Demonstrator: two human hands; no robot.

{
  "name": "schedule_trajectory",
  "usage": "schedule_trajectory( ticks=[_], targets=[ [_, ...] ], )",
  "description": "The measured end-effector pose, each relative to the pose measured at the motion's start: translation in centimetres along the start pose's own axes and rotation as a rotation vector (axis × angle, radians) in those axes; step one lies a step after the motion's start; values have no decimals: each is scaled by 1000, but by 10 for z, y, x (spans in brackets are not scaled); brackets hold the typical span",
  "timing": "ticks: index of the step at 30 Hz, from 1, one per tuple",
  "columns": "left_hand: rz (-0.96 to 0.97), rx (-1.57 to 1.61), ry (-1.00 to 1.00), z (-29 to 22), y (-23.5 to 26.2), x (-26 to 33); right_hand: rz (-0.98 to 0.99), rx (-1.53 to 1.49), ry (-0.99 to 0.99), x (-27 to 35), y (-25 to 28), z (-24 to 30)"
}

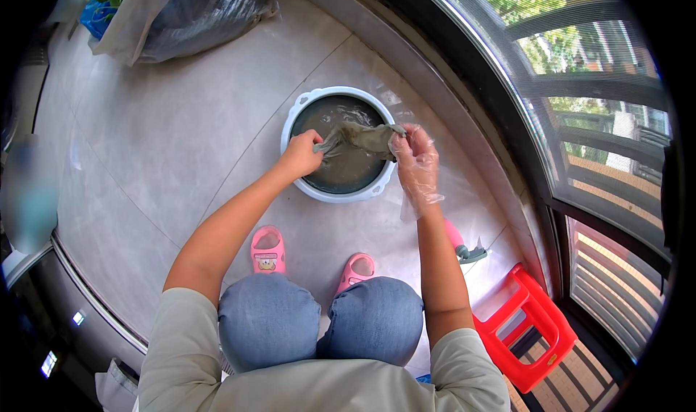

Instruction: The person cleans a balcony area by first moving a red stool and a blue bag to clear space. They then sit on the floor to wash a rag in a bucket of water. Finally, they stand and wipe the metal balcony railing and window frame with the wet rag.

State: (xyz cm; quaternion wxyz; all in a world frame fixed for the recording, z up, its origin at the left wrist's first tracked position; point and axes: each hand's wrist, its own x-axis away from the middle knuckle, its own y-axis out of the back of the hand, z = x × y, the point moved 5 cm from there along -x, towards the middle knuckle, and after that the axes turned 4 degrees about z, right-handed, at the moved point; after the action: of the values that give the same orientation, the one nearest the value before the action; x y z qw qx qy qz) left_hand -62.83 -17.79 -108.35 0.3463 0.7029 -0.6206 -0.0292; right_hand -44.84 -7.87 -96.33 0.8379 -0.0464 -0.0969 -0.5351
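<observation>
A wet grey-green cloth (357,138) is stretched between my two hands, above a round pale-blue basin (314,187). Murky water (346,171) fills much of the basin. My left hand (302,153) is bare and pinches the cloth's left end, near the basin's left side. On my right hand (417,162) is a clear plastic glove; its fingers are closed on the cloth's right end, just past the right rim. The cloth sags and twists a little in the middle. Whether its underside touches the water, I cannot tell.
Grey tiles (210,122) surround the basin. A red plastic stool (533,339) stands at lower right, with a pink bottle (453,232) near it. Large plastic bags (203,21) lie at upper left. A screened window (580,86) and its ledge run along the right.
</observation>
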Motion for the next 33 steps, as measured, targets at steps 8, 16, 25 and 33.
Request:
schedule_trajectory(
  ticks=[8, 16, 25, 33],
  targets=[
    [-76, 240, 73, -10, -4, 7, 198, 896, 11, -27, -39, -80],
    [-205, 461, -26, -18, 2, 6, 227, -72, -159, -7, -41, 22],
    [-78, 851, 6, -50, 2, 8, 278, -263, -79, 23, -43, 95],
    [114, 608, -247, -96, 17, 40, 250, -427, -140, 24, -59, 94]
  ],
)
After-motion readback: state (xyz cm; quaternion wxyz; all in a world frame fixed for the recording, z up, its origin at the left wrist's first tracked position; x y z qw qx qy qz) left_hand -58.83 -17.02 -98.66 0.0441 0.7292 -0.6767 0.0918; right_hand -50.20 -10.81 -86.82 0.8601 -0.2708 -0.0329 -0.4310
